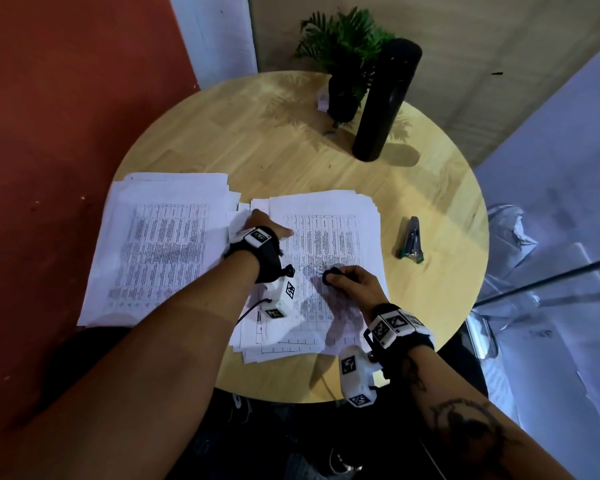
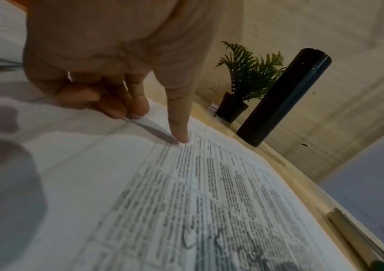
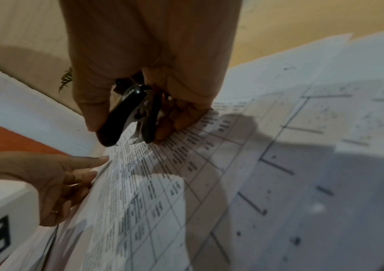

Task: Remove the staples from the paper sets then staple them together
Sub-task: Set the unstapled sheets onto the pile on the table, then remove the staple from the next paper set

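Staple remover poised over the right paper set while the other hand pins the sheets

Head view: on the round counter (image 1: 430, 188) lie two paper sets, the left paper set (image 1: 160, 244) and the right paper set (image 1: 326, 237); the left hand (image 1: 260, 225) rests at the far left corner of the right one, the right hand (image 1: 355, 282) sits on its middle gripping a black staple remover (image 1: 331, 273); a stapler (image 1: 411, 240) lies right of the papers, with a dark bottle (image 1: 385, 102) and potted plant (image 1: 343, 60) at the far side. Left wrist view: the thumb is straight, tip pressing the printed sheet (image 2: 209, 192), fingers (image 2: 116, 102) loosely bent, tips on the paper, grasping nothing. Right wrist view: fingers (image 3: 186, 113) and thumb are clenched round the remover, its metal claws just above the text
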Demonstrator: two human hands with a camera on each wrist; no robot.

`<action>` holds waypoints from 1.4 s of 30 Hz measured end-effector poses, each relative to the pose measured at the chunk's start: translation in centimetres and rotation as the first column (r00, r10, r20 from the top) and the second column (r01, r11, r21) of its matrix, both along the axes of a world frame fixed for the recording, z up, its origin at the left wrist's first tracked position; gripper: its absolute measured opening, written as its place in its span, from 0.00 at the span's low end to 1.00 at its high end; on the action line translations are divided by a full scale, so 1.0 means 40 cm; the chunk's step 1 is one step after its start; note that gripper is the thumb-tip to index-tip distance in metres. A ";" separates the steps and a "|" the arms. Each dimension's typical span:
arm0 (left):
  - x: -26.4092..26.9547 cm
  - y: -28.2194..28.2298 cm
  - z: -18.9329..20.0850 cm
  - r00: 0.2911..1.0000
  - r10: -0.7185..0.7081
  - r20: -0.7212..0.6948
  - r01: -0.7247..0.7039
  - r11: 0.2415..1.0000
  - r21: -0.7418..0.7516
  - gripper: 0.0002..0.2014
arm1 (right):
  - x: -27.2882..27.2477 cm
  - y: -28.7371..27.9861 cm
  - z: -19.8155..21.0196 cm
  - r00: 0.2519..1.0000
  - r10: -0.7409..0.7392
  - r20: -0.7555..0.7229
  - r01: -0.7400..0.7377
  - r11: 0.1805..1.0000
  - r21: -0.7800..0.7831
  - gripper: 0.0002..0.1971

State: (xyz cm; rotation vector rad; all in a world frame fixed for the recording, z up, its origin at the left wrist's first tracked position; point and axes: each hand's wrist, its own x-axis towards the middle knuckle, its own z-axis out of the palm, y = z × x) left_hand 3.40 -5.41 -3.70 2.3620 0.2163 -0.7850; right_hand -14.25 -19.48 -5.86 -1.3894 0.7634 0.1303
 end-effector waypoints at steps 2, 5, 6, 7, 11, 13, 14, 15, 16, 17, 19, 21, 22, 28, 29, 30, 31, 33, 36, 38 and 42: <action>0.004 -0.004 0.003 0.998 -0.044 -0.037 0.046 0.998 0.039 0.30 | -0.002 -0.002 -0.002 1.000 0.004 0.010 -0.004 1.000 0.012 0.10; 0.000 -0.018 0.011 0.993 -0.121 0.009 0.116 0.965 0.234 0.40 | -0.004 -0.002 -0.003 1.000 0.010 0.014 -0.010 1.000 0.010 0.10; -0.003 -0.024 0.012 0.989 -0.142 0.034 0.127 0.949 0.289 0.46 | -0.005 -0.001 -0.004 1.000 0.009 0.014 -0.009 1.000 0.006 0.10; -0.008 -0.029 0.015 0.981 -0.182 0.063 0.152 0.932 0.329 0.49 | -0.006 0.000 -0.005 1.000 0.008 0.017 -0.008 1.000 0.004 0.10; -0.012 -0.033 0.004 0.965 -0.258 0.054 0.220 0.902 0.371 0.46 | -0.008 0.000 -0.005 1.000 0.015 0.018 -0.015 1.000 -0.004 0.11; -0.012 -0.030 -0.003 0.963 -0.262 0.061 0.228 0.914 0.337 0.46 | -0.008 0.001 -0.004 1.000 0.012 0.024 -0.013 1.000 0.003 0.11; -0.013 -0.030 -0.005 0.967 -0.243 0.081 0.206 0.924 0.322 0.46 | -0.007 0.002 -0.003 1.000 0.009 0.029 -0.010 1.000 0.011 0.11; -0.014 -0.030 -0.008 0.971 -0.215 0.101 0.177 0.938 0.298 0.46 | -0.007 0.002 -0.004 0.999 0.007 0.032 -0.008 1.000 0.014 0.11; -0.017 -0.030 -0.003 0.979 -0.176 0.104 0.141 0.951 0.273 0.47 | -0.008 0.002 -0.004 1.000 0.006 0.030 -0.007 1.000 0.013 0.11; -0.015 -0.032 -0.004 0.986 -0.130 0.105 0.102 0.967 0.235 0.50 | -0.008 0.002 -0.005 1.000 0.005 0.030 -0.006 1.000 0.012 0.11; -0.004 -0.035 -0.008 0.999 -0.009 0.039 0.004 0.992 0.126 0.58 | -0.009 0.002 -0.006 1.000 0.000 0.030 -0.001 1.000 0.016 0.11; 0.002 -0.031 -0.007 0.994 0.091 -0.055 -0.090 0.996 0.026 0.60 | -0.009 0.001 -0.008 0.999 -0.003 0.032 0.002 1.000 0.024 0.11; 0.006 -0.026 -0.013 0.992 0.103 -0.068 -0.103 0.995 -0.004 0.53 | -0.009 0.001 -0.008 1.000 -0.002 0.031 0.001 1.000 0.026 0.11; 0.013 0.034 -0.018 0.979 0.006 -0.203 -0.026 0.995 -0.095 0.28 | -0.010 0.000 -0.005 0.999 0.012 0.037 -0.012 1.000 0.006 0.11; 0.013 0.045 -0.016 0.971 -0.040 -0.234 0.022 0.996 -0.081 0.30 | -0.010 0.001 -0.003 0.999 0.017 0.034 -0.017 1.000 -0.001 0.11; 0.012 0.052 -0.021 0.964 -0.076 -0.257 0.062 0.996 -0.063 0.32 | -0.010 0.002 -0.003 0.999 0.018 0.034 -0.018 1.000 -0.002 0.11; 0.011 0.057 -0.025 0.957 -0.101 -0.272 0.083 0.994 -0.075 0.33 | -0.009 0.002 -0.002 0.999 0.017 0.031 -0.017 1.000 -0.001 0.11; -0.012 0.058 -0.018 0.960 -0.115 -0.255 0.085 0.988 -0.127 0.37 | -0.008 0.003 0.002 1.000 0.016 0.019 -0.016 1.000 0.006 0.10; -0.044 0.054 0.002 0.979 -0.193 -0.073 0.187 0.979 -0.079 0.28 | -0.001 -0.004 0.027 1.000 -0.015 0.023 0.014 1.000 0.027 0.09; -0.065 0.062 0.023 0.969 -0.236 0.069 0.240 0.970 -0.050 0.17 | 0.008 -0.019 0.072 0.998 -0.027 0.058 0.025 0.999 0.022 0.09; -0.105 0.085 0.063 0.948 -0.130 0.291 0.216 0.934 -0.285 0.12 | 0.035 -0.070 0.210 0.983 0.079 0.165 -0.059 0.991 -0.124 0.12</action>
